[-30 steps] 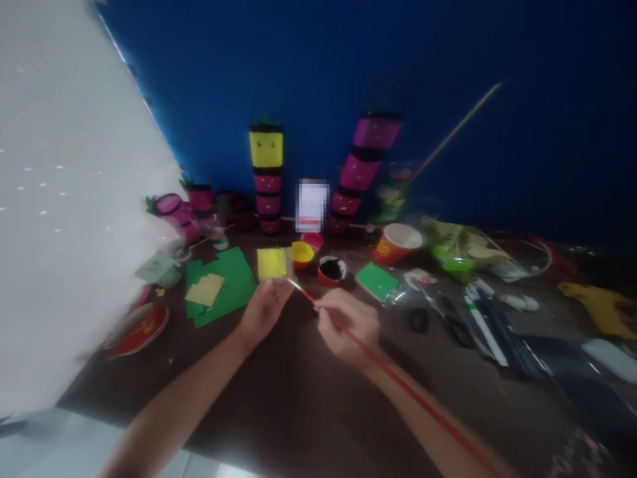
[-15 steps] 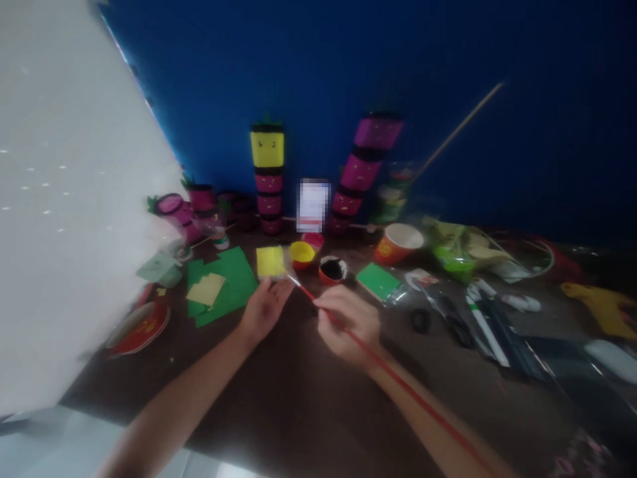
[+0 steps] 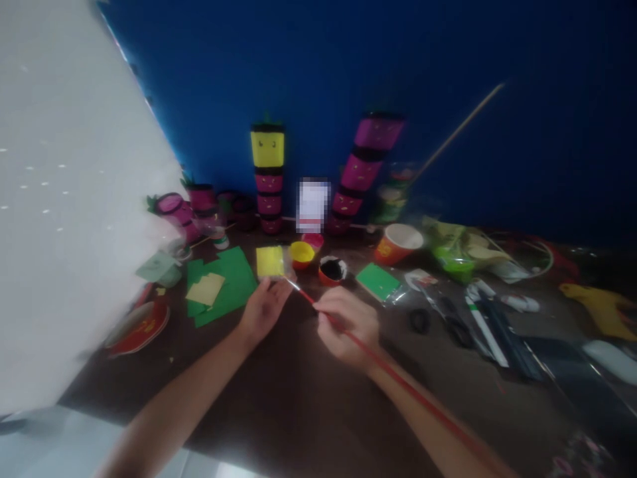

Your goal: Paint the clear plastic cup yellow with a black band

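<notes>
My left hand [image 3: 262,309] rests on the dark table and pins the near edge of a yellow paper square [image 3: 270,261] with its fingertips. My right hand [image 3: 348,325] grips a long red paintbrush [image 3: 398,377] whose tip points at the square's right lower corner. Just beyond the brush tip stand a small yellow paint cup [image 3: 301,253] and a red cup of black paint [image 3: 332,269].
Green paper sheets [image 3: 226,282] lie to the left, and a green card [image 3: 378,280] and an orange paper cup [image 3: 397,243] to the right. Stacked pink and yellow decorated cups [image 3: 267,174] line the blue wall. Markers and bags [image 3: 485,318] clutter the right. A white panel [image 3: 64,199] fills the left.
Almost nothing has moved. The brush tip has shifted slightly along the yellow square's right edge while my left hand stays put.
</notes>
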A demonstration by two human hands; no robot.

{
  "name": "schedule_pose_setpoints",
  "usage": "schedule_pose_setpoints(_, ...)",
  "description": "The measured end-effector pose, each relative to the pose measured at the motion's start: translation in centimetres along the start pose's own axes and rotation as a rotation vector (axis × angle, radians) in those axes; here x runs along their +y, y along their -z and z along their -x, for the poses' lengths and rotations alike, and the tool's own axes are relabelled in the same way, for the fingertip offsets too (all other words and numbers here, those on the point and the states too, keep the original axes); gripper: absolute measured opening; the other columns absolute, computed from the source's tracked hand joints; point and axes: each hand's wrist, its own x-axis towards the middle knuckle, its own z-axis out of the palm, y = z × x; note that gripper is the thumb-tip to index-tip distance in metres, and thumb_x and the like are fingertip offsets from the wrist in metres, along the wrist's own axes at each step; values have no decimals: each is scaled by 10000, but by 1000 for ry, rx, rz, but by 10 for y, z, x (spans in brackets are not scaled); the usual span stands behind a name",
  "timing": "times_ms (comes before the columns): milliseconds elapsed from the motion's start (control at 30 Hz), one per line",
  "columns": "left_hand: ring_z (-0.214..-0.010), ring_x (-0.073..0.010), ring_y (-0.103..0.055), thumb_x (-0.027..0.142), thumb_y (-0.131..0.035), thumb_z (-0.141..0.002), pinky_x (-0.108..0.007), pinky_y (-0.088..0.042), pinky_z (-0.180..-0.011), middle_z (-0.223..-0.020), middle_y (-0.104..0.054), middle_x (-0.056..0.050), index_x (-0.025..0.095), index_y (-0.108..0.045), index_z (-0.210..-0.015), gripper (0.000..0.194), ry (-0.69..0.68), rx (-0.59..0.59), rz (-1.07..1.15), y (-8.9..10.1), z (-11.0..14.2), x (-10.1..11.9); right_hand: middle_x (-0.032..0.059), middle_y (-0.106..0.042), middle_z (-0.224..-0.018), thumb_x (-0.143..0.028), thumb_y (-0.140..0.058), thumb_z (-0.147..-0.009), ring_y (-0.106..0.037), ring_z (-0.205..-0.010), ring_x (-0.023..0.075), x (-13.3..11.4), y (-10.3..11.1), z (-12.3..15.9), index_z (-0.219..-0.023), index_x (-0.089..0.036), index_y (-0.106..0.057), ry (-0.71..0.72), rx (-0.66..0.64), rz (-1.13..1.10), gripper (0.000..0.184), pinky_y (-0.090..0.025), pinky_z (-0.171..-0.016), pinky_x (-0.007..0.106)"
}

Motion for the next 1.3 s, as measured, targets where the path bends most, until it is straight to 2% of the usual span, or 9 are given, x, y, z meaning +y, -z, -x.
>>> schedule_pose_setpoints(200,-911,-177,-662,219,-476,-875,-334,-476,-946,-869,-697,-90,138,-627,-812,183,6,-16,33,5,-2,-1,32,-622,-714,-32,-553,-689,-590,-645,136,0,3,-1,-794,-181,-637,0,-10,-17,201,-510,-590,273)
schedule_pose_setpoints(400,-1019,-223,-639,197,-540,-819,-386,-416,-1019,-958,-701,-128,101,-604,-1011,224,-2,-151,-10,9,0,-2,23,-638,-777,-30,-572,-689,-616,-702,141,4,6,-2,-854,-211,-652,-4,133,61,258,-514,-610,263)
schedule_pose_setpoints(667,-1062,-232,-619,210,-624,-764,-388,-389,-1046,-928,-713,-99,128,-644,-803,93,-25,-269,-58,13,0,-4,15,-646,-777,-31,-579,-707,-623,-695,134,5,3,-3,-863,-214,-652,-2,165,104,252,-522,-625,260)
schedule_pose_setpoints(967,-1048,-224,-625,180,-645,-739,-388,-379,-1054,-977,-709,-90,124,-645,-950,218,-20,-257,-64,10,1,-3,30,-647,-794,-46,-568,-724,-614,-689,134,0,3,-4,-867,-215,-650,-5,122,102,236,-521,-602,259)
schedule_pose_setpoints(1167,-1049,-233,-625,175,-589,-782,-398,-392,-1040,-967,-705,-126,91,-636,-930,176,-9,-189,-58,9,1,-3,31,-631,-742,-65,-553,-719,-606,-668,142,-1,5,-4,-818,-204,-650,-21,77,74,196,-508,-574,268)
schedule_pose_setpoints(1300,-1070,-237,-612,188,-572,-794,-390,-400,-1036,-959,-699,-139,89,-637,-890,153,1,-179,-52,8,2,-3,24,-634,-757,-42,-566,-707,-612,-692,145,0,4,-2,-838,-209,-643,1,139,94,226,-515,-626,277)
